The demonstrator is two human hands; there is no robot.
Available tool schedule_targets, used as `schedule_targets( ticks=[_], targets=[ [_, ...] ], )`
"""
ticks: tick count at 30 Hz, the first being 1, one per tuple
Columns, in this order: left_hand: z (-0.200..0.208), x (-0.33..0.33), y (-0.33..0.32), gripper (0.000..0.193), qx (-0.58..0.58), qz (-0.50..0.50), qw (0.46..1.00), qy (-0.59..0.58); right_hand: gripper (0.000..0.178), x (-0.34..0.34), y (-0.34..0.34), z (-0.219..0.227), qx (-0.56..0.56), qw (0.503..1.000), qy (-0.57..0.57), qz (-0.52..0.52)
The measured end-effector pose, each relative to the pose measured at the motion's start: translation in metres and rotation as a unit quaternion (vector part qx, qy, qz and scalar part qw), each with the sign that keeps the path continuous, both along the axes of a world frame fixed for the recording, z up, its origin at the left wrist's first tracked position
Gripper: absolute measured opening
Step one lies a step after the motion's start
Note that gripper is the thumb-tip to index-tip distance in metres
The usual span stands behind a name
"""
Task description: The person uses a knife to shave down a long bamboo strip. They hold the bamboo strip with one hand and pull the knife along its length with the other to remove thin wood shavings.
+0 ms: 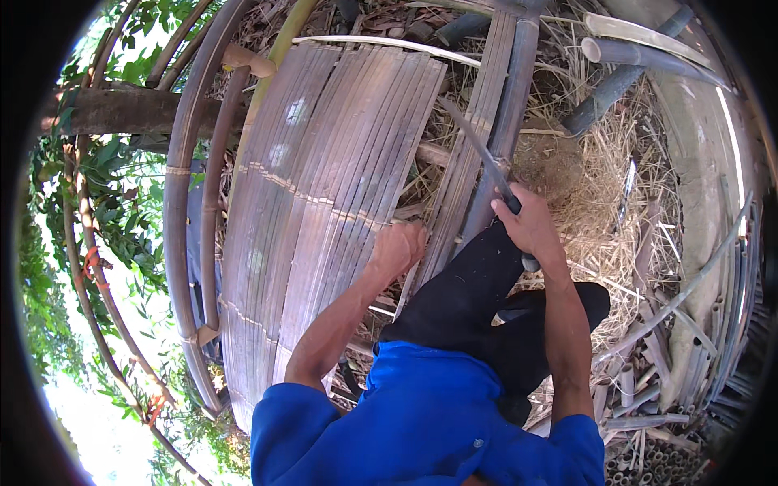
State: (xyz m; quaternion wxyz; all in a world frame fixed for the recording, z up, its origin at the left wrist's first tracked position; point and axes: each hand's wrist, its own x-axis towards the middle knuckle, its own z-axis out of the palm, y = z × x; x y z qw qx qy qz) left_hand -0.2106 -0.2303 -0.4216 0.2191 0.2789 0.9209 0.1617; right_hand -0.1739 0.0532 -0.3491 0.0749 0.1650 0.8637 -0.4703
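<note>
my right hand (530, 220) grips the stiff-looking long knife (485, 154) safely by its handle; my left hand (398, 247), closed, hold unclear, meets the bamboo slat panel (320, 130).

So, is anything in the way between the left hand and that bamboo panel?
Nothing visible: the left hand is at the right edge of the bamboo panel, seemingly touching it. The knife is apart, in the right hand.
</note>
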Motion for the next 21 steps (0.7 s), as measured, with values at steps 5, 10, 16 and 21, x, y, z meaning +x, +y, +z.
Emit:
schedule_targets(
  ticks=[5,10,16,21],
  targets=[
    [0.021,-0.057,0.038,0.036,0.141,0.128,0.978,-0.084,0.037,0.006,0.015,-0.009,0.073,0.996,-0.045,0.037],
    [0.006,-0.084,0.036,0.047,0.086,-0.027,0.973,-0.211,0.033,0.01,0.023,-0.004,0.033,0.999,-0.035,0.023],
    [-0.005,-0.062,0.007,0.042,-0.128,-0.163,0.978,0.032,0.03,0.013,0.024,0.009,0.033,0.998,-0.056,-0.001],
    [0.004,-0.058,-0.022,0.011,-0.09,-0.159,0.983,0.036,0.032,0.026,0.019,0.003,0.072,0.996,-0.035,0.028]
  ],
)
